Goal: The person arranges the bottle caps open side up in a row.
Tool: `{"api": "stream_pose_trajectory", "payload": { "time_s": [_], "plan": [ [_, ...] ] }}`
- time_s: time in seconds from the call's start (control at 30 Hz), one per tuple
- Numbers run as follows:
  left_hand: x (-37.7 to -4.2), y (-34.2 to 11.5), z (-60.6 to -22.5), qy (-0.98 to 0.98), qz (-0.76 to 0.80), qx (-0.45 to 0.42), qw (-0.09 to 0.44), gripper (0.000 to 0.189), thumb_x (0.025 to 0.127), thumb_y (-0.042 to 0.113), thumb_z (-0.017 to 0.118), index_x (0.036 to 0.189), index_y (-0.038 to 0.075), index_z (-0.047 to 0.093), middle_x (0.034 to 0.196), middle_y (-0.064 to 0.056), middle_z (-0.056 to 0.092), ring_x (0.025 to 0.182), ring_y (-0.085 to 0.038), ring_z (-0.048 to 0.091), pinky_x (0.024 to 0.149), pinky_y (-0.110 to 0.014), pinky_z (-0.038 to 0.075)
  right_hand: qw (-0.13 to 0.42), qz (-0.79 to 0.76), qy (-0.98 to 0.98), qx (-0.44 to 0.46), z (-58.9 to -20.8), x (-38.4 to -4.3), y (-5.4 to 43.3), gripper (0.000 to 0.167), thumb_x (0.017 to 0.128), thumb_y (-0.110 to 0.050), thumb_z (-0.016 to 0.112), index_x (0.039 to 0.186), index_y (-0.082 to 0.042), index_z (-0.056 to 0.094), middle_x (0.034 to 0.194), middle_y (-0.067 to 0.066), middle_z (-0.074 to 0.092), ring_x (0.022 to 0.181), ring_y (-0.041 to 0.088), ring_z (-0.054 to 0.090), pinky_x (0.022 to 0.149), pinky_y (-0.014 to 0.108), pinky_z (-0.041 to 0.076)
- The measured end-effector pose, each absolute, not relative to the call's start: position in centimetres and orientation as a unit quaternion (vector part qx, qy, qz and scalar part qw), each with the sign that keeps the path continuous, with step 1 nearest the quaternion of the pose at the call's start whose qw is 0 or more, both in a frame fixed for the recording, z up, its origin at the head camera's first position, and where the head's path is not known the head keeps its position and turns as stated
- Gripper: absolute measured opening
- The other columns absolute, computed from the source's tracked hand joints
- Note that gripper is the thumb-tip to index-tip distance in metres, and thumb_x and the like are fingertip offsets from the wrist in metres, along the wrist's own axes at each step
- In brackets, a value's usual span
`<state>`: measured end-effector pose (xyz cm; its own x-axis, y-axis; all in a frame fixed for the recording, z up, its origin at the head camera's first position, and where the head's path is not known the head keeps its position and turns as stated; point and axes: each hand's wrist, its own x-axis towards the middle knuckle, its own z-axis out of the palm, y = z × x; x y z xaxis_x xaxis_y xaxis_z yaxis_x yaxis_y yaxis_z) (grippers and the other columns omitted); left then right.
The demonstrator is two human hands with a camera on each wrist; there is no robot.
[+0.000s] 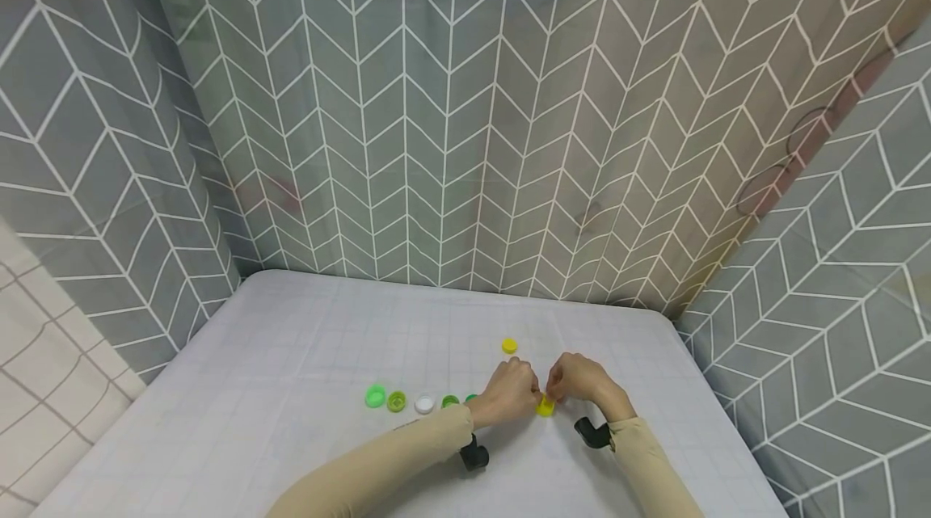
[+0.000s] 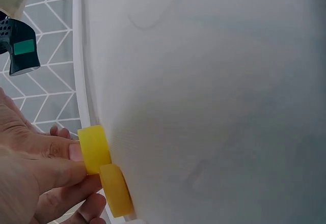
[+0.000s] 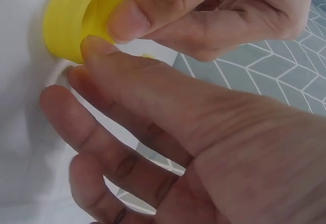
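A yellow bottle cap [image 1: 545,406], its hollow side up, is between my hands, close over the white table. My left hand [image 1: 509,393] pinches its rim from the left, with the thumb at the opening. From the right, my right hand [image 1: 585,379] pinches the same rim between thumb and index finger; its other fingers curve loosely below in the right wrist view. An orange-yellow cap [image 2: 116,191] sits right beside the held yellow cap [image 2: 94,150] in the left wrist view. In the head view my left hand hides it.
Leftward runs a row of caps: light green [image 1: 375,396], olive [image 1: 396,401], white [image 1: 424,403], then green ones [image 1: 450,402] partly behind my left forearm. Another yellow cap [image 1: 509,346] lies farther back. Patterned curtains [image 1: 451,114] surround the white-covered table [image 1: 305,356].
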<state>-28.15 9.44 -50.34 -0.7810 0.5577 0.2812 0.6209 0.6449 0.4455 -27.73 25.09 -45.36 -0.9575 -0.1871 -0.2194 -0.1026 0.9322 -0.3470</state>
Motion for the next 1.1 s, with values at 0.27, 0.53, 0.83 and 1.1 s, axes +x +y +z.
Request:
{"api": "stream_pose_trajectory", "payload": {
  "time_s": [0.27, 0.53, 0.83, 1.1],
  "plan": [
    [-28.1, 9.3, -50.3, -0.907, -0.267, -0.321, 0.051, 0.017, 0.085, 0.018, 0.073, 0.070, 0.012, 0.079, 0.065, 0.005, 0.071, 0.058, -0.004, 0.043, 0.058, -0.016, 0.034, 0.127, -0.171, 0.974, -0.080, -45.1, -27.5, 25.1, 0.011, 0.075, -0.012, 0.078, 0.068, -0.013, 0.071, 0.064, -0.003, 0.065, 0.062, 0.014, 0.051, 0.057, 0.028, 0.038],
    [-28.0, 9.3, -50.4, -0.906, -0.275, -0.321, 0.039, 0.021, 0.088, 0.019, 0.069, 0.072, 0.009, 0.078, 0.049, 0.008, 0.060, 0.040, 0.000, 0.033, 0.043, -0.014, 0.030, 0.129, -0.171, 0.973, -0.089, -44.5, -27.4, 25.0, 0.005, 0.077, -0.014, 0.078, 0.075, -0.012, 0.073, 0.068, -0.003, 0.066, 0.064, 0.013, 0.054, 0.059, 0.029, 0.042],
    [-28.2, 8.8, -50.1, -0.903, -0.308, -0.298, 0.020, 0.029, 0.092, 0.022, 0.065, 0.067, 0.008, 0.071, 0.040, 0.010, 0.039, 0.034, -0.001, 0.031, 0.036, -0.013, 0.023, 0.102, -0.187, 0.974, -0.083, -44.2, -27.3, 24.8, 0.015, 0.078, -0.021, 0.079, 0.087, -0.011, 0.074, 0.079, 0.000, 0.069, 0.070, 0.014, 0.058, 0.064, 0.033, 0.048],
    [-28.2, 8.2, -49.4, -0.904, -0.306, -0.298, 0.029, 0.027, 0.091, 0.021, 0.066, 0.070, 0.006, 0.074, 0.041, 0.011, 0.043, 0.033, 0.001, 0.033, 0.036, -0.012, 0.024, 0.076, -0.201, 0.972, -0.092, -44.3, -27.4, 24.6, 0.018, 0.079, -0.020, 0.078, 0.092, -0.008, 0.075, 0.084, 0.000, 0.070, 0.070, 0.013, 0.058, 0.066, 0.033, 0.049]
  ]
}}
